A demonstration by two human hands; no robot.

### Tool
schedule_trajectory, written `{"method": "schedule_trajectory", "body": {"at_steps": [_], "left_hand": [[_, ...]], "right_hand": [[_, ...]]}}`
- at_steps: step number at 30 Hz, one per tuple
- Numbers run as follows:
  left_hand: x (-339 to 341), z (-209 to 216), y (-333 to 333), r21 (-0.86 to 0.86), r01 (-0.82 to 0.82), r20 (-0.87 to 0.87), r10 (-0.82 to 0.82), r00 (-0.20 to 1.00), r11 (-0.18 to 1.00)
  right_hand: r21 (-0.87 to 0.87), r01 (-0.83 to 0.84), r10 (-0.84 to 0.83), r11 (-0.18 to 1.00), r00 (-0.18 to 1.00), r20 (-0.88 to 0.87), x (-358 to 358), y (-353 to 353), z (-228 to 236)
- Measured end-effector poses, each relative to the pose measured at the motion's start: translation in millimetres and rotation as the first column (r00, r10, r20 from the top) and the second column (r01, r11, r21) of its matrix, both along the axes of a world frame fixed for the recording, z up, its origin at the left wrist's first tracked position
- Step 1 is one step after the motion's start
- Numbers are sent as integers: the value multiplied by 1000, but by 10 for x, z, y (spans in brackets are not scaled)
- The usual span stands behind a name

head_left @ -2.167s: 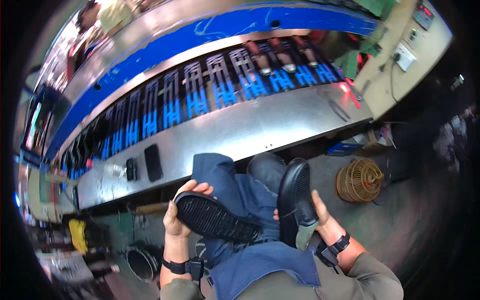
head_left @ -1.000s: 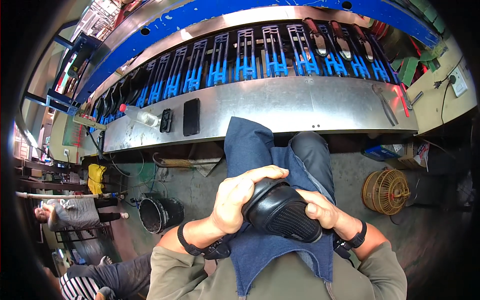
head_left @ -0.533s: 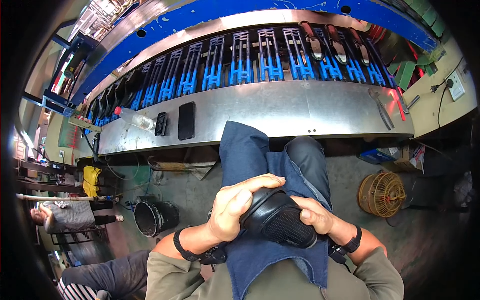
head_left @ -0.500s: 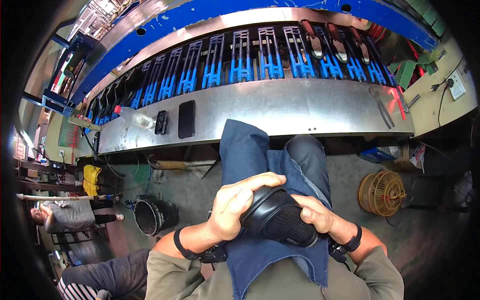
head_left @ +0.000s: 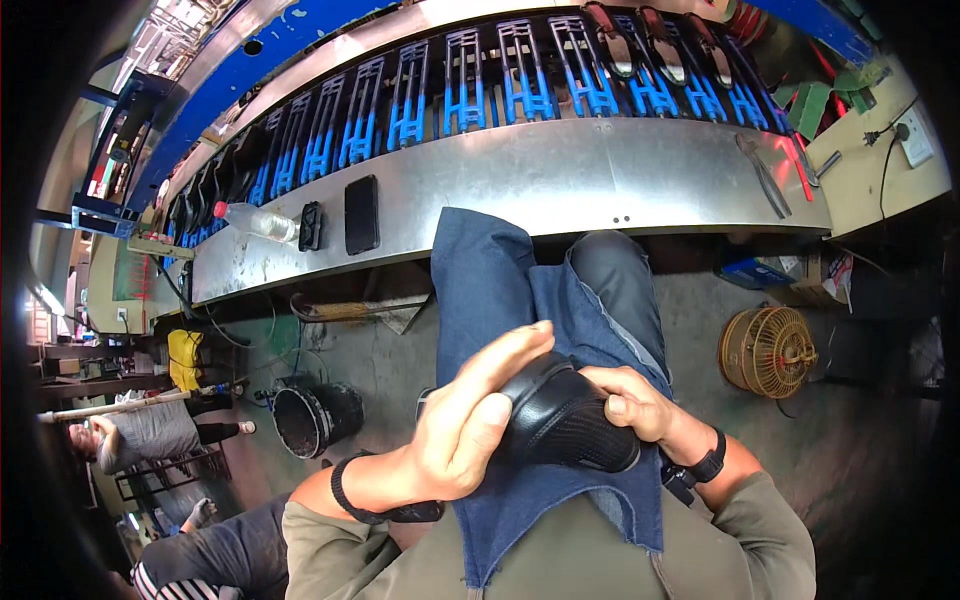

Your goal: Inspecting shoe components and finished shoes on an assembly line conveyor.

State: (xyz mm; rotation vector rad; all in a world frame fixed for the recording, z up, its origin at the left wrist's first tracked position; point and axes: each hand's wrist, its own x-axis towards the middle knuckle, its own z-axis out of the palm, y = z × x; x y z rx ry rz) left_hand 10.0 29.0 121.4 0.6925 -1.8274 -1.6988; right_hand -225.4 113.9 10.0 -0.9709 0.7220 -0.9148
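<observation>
A black shoe (head_left: 560, 420) with a smooth dark rim and a ribbed, textured end sits above my lap, over a dark blue denim apron (head_left: 480, 275). My right hand (head_left: 635, 402) is closed on its right side, thumb bent against the edge. Along its left side lies my left hand (head_left: 470, 425), the fingers stretched straight past the rim and the thumb apart, against the shoe. The shoe's underside and the right fingertips are hidden.
Ahead runs a metal bench (head_left: 520, 180) with a row of blue clamps (head_left: 465, 95). On it lie a phone (head_left: 362, 214), a bottle (head_left: 258, 222) and pincers (head_left: 763, 175). A fan (head_left: 768, 352) and a bucket (head_left: 318, 418) stand on the floor. Two people are at left.
My left fingers have straightened out along the shoe, where they curved over its top before. The shoe has tilted slightly. My view has shifted a little, and the bench sits higher.
</observation>
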Motion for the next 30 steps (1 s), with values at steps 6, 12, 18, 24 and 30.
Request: {"method": "schedule_trajectory", "body": {"at_steps": [6,12,18,24,30], "left_hand": [[-89,53,-128,-457,74,140,-11,990,886],[-207,-108,48,-548,-74,131,173,976,833],[-267,-342,197,-596,-219,4,276,961,773],[-319,-521,244,-231,-182,-48,176,983,956],[-331,-370,106,-368,-164,-72,147,986,915]], "right_hand": [[45,62,-64,997,997,51,0,24,-150],[109,116,-128,987,986,111,-55,163,-282],[113,145,-161,983,976,147,-33,214,-198],[73,197,-209,978,952,224,-106,208,-252],[180,272,-317,945,896,310,-18,132,176]]}}
